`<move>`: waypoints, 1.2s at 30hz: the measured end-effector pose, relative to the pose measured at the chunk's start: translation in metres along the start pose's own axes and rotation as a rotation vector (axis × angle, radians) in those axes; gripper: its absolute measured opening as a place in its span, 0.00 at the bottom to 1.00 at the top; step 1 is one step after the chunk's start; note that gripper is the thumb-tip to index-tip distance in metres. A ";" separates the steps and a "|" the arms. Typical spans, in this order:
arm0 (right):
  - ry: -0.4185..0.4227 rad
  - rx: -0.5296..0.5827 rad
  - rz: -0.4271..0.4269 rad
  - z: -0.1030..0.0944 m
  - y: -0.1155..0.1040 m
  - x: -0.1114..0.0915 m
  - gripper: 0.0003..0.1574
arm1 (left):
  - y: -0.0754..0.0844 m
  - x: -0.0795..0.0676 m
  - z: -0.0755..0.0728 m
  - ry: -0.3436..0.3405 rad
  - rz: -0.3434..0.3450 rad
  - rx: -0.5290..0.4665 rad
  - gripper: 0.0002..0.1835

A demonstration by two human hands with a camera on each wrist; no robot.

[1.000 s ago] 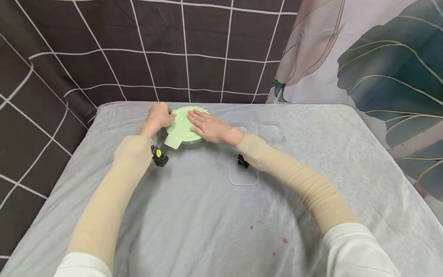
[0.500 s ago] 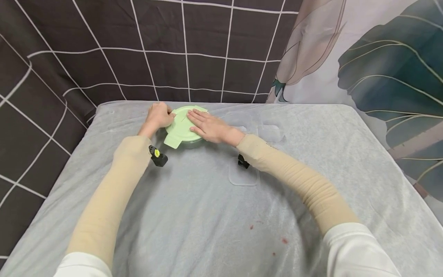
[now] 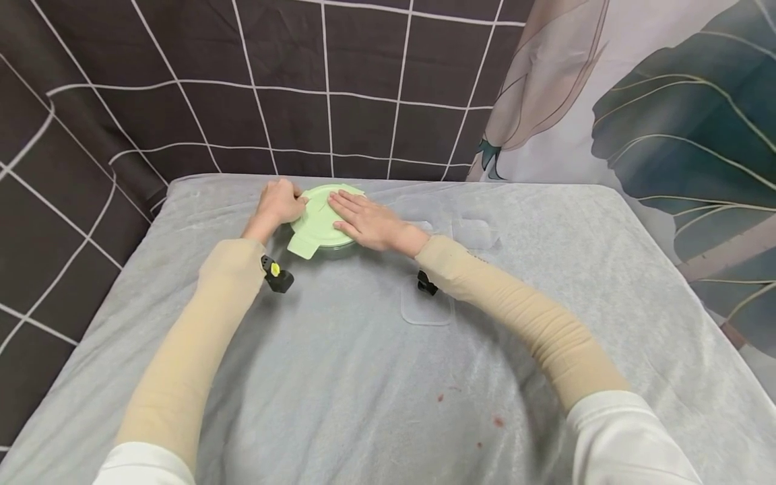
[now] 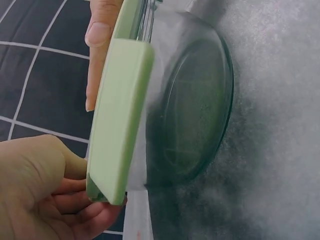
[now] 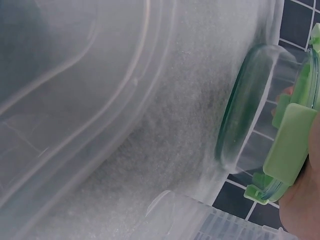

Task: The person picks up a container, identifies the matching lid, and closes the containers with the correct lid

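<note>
A round glass food container (image 4: 200, 107) with a light green snap lid (image 3: 317, 217) stands near the table's far edge, left of centre. In the head view, my left hand (image 3: 279, 202) is at the lid's left edge. The left wrist view shows its thumb and curled fingers pinching the lid's rim beside a flap (image 4: 117, 120). My right hand (image 3: 371, 222) lies flat across the lid's top, fingers straight. Another flap (image 3: 303, 246) sticks out from the lid toward me, and in the right wrist view a flap (image 5: 290, 145) stands out from the glass wall.
To the right are transparent plastic containers (image 3: 475, 233), partly behind my right forearm. A clear square plastic piece (image 3: 427, 311) lies nearer me, below the right wrist camera (image 3: 427, 283). Grey cloth (image 3: 339, 377) covers the table. A dark checked curtain (image 3: 364, 121) hangs behind.
</note>
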State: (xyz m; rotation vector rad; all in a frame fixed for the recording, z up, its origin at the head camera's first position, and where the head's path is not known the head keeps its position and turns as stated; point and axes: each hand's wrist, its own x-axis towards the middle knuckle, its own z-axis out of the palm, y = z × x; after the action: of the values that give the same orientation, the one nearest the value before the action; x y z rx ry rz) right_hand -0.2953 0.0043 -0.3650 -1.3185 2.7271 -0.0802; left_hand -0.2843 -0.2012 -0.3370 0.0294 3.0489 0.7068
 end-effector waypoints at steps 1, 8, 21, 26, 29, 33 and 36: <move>0.000 0.000 0.000 0.000 0.000 0.000 0.38 | -0.001 0.000 0.001 0.003 -0.004 -0.016 0.17; 0.009 0.008 0.002 -0.001 0.000 0.000 0.38 | -0.018 -0.003 0.010 0.103 0.012 -0.204 0.20; -0.001 0.016 -0.001 -0.001 0.000 -0.001 0.38 | -0.023 -0.020 0.020 0.295 0.252 -0.110 0.15; 0.001 0.011 0.005 -0.003 0.000 -0.003 0.38 | -0.025 -0.031 0.020 0.266 0.350 -0.140 0.15; 0.003 0.010 0.005 -0.003 0.000 -0.003 0.38 | -0.024 -0.039 0.020 0.244 0.398 -0.166 0.16; 0.000 0.009 -0.002 -0.002 0.000 -0.002 0.38 | -0.022 -0.050 0.016 0.193 0.464 -0.182 0.17; 0.000 0.009 -0.002 -0.002 0.000 -0.001 0.38 | -0.020 -0.057 0.013 0.128 0.508 -0.177 0.20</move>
State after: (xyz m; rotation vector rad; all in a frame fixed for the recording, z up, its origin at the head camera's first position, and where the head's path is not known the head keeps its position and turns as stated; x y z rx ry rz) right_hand -0.2945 0.0048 -0.3634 -1.3183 2.7222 -0.0927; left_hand -0.2274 -0.2145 -0.3566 0.8080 3.1003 1.0306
